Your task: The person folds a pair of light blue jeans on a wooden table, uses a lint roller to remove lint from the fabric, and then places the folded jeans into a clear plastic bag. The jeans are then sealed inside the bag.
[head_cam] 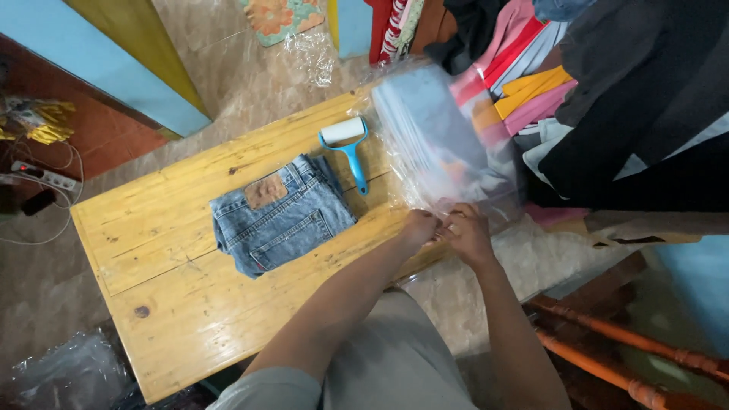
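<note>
A stack of clear plastic bags (437,140) lies on the right end of a yellow wooden table (163,296). My left hand (420,225) and my right hand (467,231) meet at the near edge of the stack, both pinching the plastic. To the left, a folded pair of blue jeans (277,216) with a brown patch lies flat on the table. A lint roller (348,148) with a blue handle and white roll rests between the jeans and the bags.
A pile of folded, colourful clothes (531,83) and dark garments (645,99) lies beyond the bags. Orange wooden chair rails (607,349) stand at the lower right. A power strip (45,176) and cables lie on the floor at left. Crumpled plastic (68,376) sits lower left.
</note>
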